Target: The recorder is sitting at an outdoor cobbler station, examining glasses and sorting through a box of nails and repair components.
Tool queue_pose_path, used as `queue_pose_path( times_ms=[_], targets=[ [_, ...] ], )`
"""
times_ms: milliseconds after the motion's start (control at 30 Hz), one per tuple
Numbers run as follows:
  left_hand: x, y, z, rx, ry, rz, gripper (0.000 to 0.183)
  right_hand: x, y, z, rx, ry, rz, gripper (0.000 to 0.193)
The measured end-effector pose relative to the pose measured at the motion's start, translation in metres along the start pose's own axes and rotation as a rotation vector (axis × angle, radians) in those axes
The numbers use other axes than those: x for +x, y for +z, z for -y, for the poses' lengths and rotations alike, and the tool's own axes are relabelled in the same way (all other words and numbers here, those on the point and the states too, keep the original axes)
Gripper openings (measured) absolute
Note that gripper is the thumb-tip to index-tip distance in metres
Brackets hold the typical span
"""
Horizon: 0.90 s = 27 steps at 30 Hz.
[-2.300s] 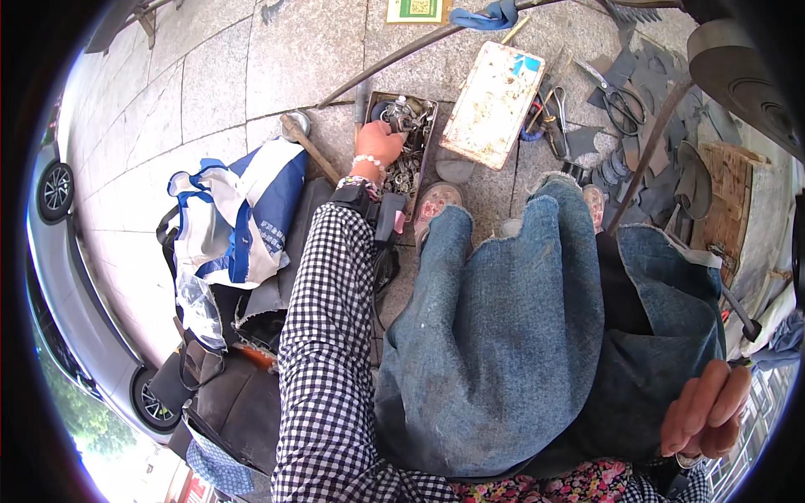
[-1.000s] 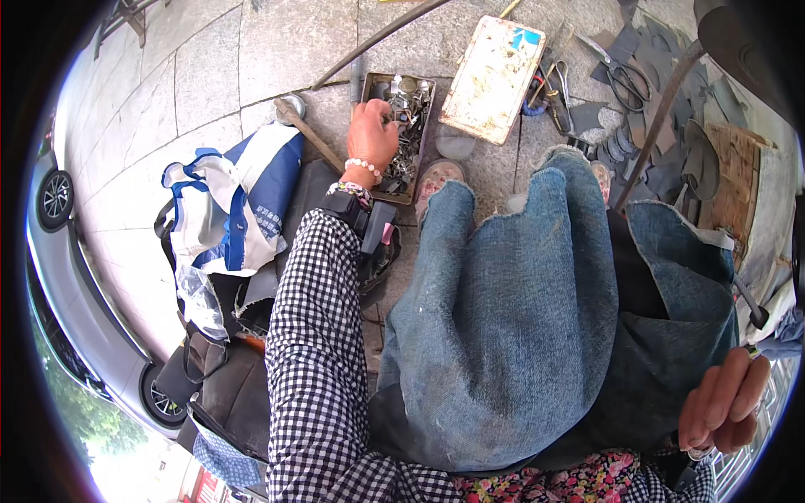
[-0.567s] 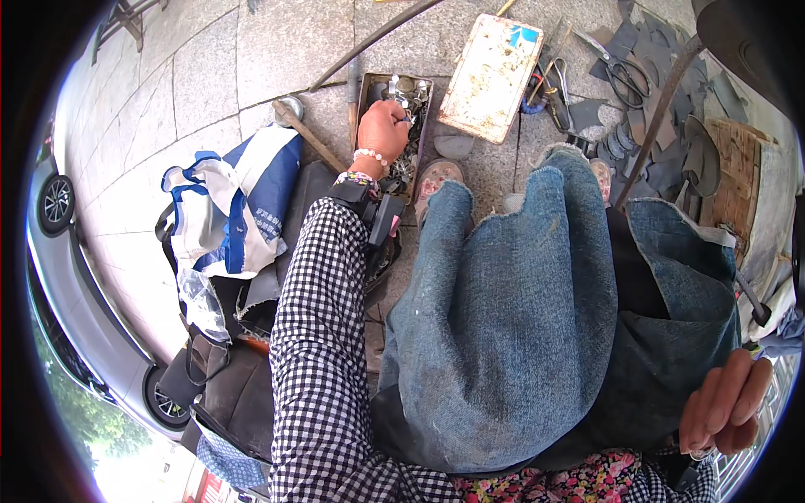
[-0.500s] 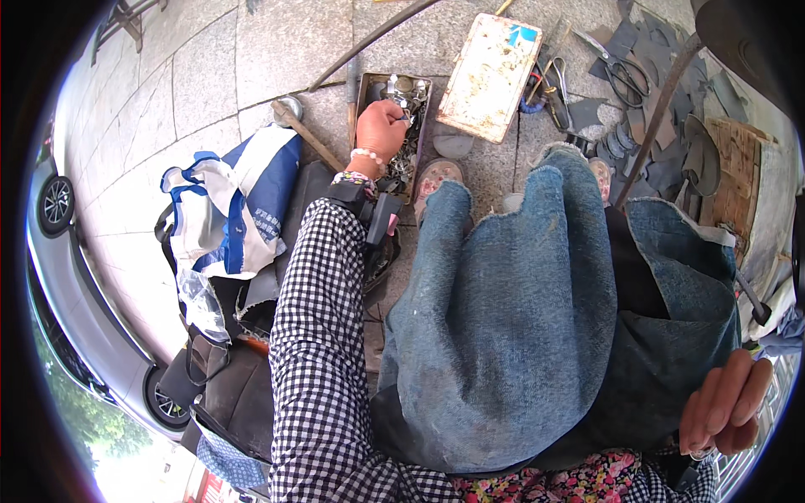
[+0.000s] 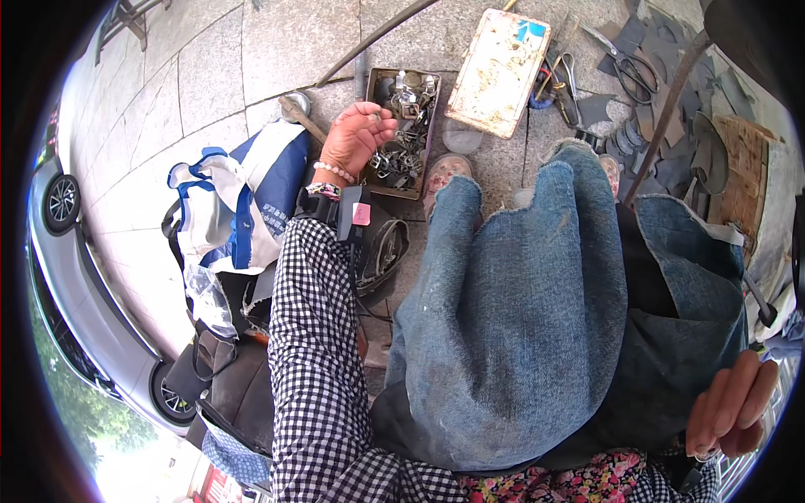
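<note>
Metal bits point(image 5: 402, 138) fill a small box point(image 5: 374, 186) just beyond her left hand point(image 5: 354, 137), fingers pinched on one (too tiny to name); right hand point(image 5: 734, 407) hangs loosely curled, empty.

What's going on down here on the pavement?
A person sits on a stone pavement with a denim cloth over the lap. The left hand is raised, palm up and fingers curled, at the edge of a small box of metal bits; whether it holds anything is too small to tell. The right hand rests by the right knee, fingers bent. A stained board, scissors and dark scraps lie beyond, and a blue and white bag lies to the left.
</note>
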<state>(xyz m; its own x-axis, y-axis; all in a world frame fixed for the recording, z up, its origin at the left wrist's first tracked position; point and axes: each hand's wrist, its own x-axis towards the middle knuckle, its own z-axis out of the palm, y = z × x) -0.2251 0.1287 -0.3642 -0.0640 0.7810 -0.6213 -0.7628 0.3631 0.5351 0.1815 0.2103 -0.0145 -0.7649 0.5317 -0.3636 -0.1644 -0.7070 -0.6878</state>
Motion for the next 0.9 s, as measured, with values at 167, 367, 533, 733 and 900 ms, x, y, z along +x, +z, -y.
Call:
queue_pose_path(
  times_ms=[167,367,533,733,900],
  targets=[
    [-0.008,-0.004,-0.004,0.042,0.005,-0.067,0.013,0.002,-0.005,-0.003,-0.021,0.024,0.050,0.019],
    [0.013,0.013,0.020,0.480,-0.093,-0.271,0.016,0.001,-0.001,0.003,-0.043,0.045,0.034,0.019],
    [0.017,0.045,0.035,1.616,0.121,-0.522,0.041,0.002,0.000,-0.003,0.014,0.000,0.020,0.019],
    [0.024,0.033,0.040,1.662,0.067,-0.471,0.038,-0.001,0.002,-0.001,0.007,0.004,-0.019,0.018],
    [0.031,-0.003,0.043,1.082,0.031,-0.359,0.025,0.001,-0.001,0.000,0.011,-0.009,0.043,0.018]
  ],
)
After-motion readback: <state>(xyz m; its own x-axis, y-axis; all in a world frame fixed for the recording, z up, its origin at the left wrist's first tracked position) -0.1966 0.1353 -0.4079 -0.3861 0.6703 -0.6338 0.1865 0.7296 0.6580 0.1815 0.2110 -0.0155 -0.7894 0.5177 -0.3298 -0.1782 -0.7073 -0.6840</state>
